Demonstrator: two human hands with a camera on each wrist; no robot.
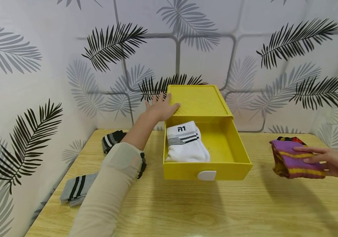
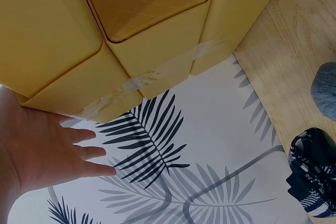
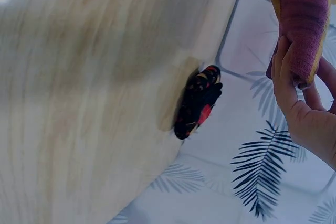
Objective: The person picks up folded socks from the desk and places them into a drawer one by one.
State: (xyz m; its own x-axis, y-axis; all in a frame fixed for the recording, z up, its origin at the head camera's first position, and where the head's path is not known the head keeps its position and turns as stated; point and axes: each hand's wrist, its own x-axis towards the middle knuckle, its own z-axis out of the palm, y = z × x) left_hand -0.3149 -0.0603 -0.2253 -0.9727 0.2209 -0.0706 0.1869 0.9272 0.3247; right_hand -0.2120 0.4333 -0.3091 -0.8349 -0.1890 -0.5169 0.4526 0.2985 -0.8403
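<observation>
A yellow drawer box [image 1: 197,100] stands at the back of the table with its drawer [image 1: 228,171] pulled out. In the drawer, on its left side, lie folded white socks [image 1: 183,149] with grey and black stripes. My left hand [image 1: 160,109] rests at the box's upper left edge, fingers spread; the left wrist view shows this hand [image 2: 50,148] against the box's side. On the right, my right hand [image 1: 336,161] pinches folded purple socks [image 1: 295,161] with yellow stripes, held above the table. The right wrist view shows the purple socks [image 3: 302,22] between thumb and fingers.
Left of the box lie black-and-white socks [image 1: 111,141] and grey socks [image 1: 78,189] with black stripes, partly behind my left arm. Black-and-red patterned socks [image 3: 198,103] lie at the table's back right. A leaf-patterned wall [image 1: 246,65] stands behind the table.
</observation>
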